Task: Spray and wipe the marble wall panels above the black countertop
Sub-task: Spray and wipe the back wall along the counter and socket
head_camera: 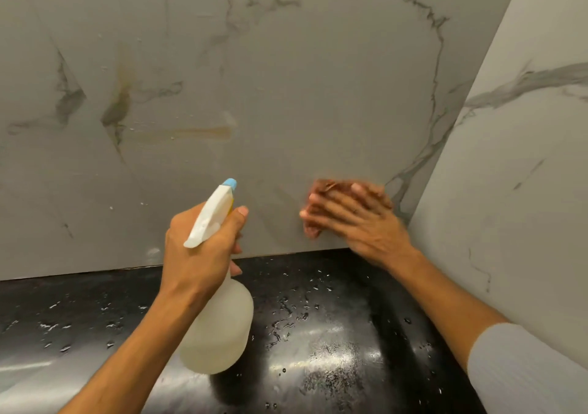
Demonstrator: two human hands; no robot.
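Left hand (203,248), lower ctr of frame: forearm rises from the bottom-left edge, fingers clenched round the neck of the spray bottle (219,327), index finger laid across the front of the sprayer head. Bottle is upright, tilted slightly, held above the countertop (334,350); blue nozzle (229,184) faces the back wall panel (286,79). Right hand (359,219), ctr-right: forearm enters from the lower-right corner w/ a grey sleeve (521,369) pushed up, wrist just above the countertop's rear edge, palm toward the wall. Fingers are straight and spread, pressing a reddish cloth (327,187) flat against the back panel low down, near the corner w/ the side wall panel (525,191). Hand and cloth are blurred; cloth folds can't be made out. Brownish stain (181,133) sits on the back panel at ctr-left, well apart from the cloth. Water droplets (286,312) lie across the black countertop.
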